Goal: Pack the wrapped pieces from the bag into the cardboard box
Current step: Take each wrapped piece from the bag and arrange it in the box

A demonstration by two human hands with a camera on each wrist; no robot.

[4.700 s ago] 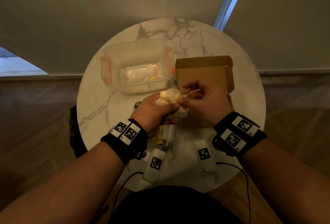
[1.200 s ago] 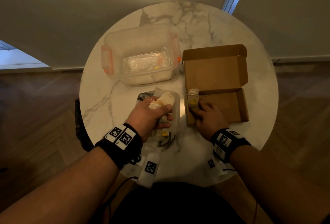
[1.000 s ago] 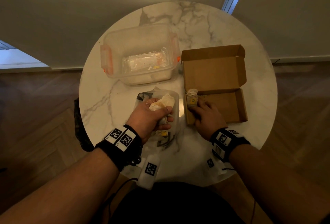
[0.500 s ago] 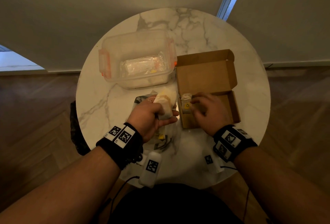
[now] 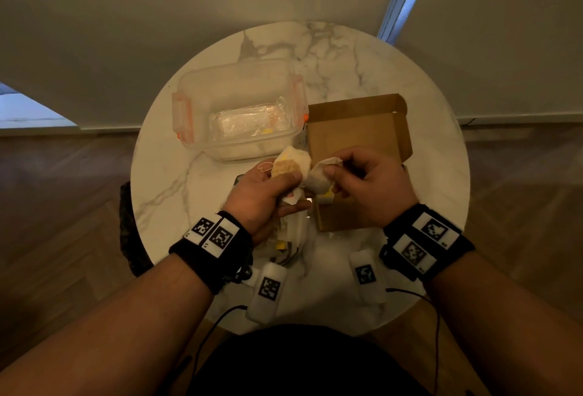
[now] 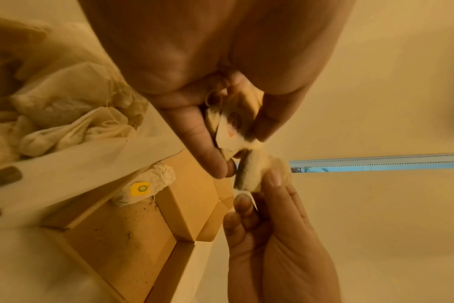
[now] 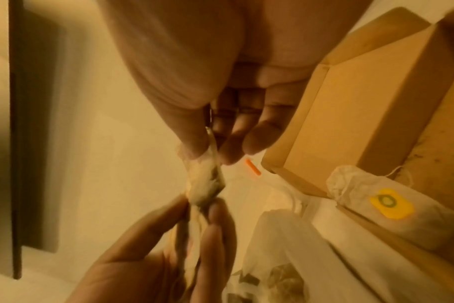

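My left hand [image 5: 296, 189] grips a small bunch of pale wrapped pieces [image 5: 291, 164] above the clear bag [image 5: 291, 233]. My right hand [image 5: 332, 176] pinches one wrapped piece [image 5: 320, 178] by its top edge, right beside the bunch. In the right wrist view this piece [image 7: 205, 180] hangs between thumb and finger, its lower end still between the left fingers [image 7: 215, 217]. The open cardboard box [image 5: 356, 130] stands just right of both hands. One wrapped piece with a yellow label [image 7: 386, 205] lies in the box's near-left corner.
A clear plastic container with orange clips [image 5: 239, 112] stands at the back left of the round marble table [image 5: 347, 58], holding a clear packet. White tagged sensor blocks [image 5: 268, 291] and cables lie at the near edge. The bag [image 6: 65, 114] holds several more pieces.
My right hand let go of the yellow-labelled piece in the box, lifted and moved left to the left hand's bunch. It now pinches another piece there.
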